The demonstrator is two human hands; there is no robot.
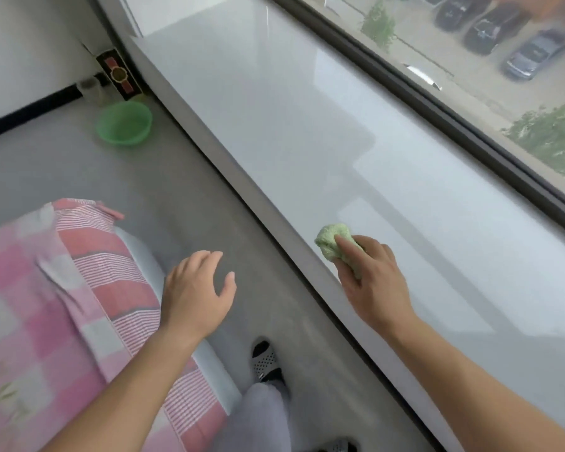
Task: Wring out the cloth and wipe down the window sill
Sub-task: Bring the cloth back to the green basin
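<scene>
The window sill (307, 132) is lying bare along its whole visible length ahead of me, offering an open run up to the far corner. My right hand (372, 282) is occupying only its near edge, bunched around the cloth (330, 243). The dark window frame (437, 109) is bounding the sill on the far side. My left hand (196, 295) is hanging spread and empty over the floor strip (177, 197), which the bed (62, 305) is narrowing on the left. A green basin (124, 123) is blocking the strip's far end.
</scene>
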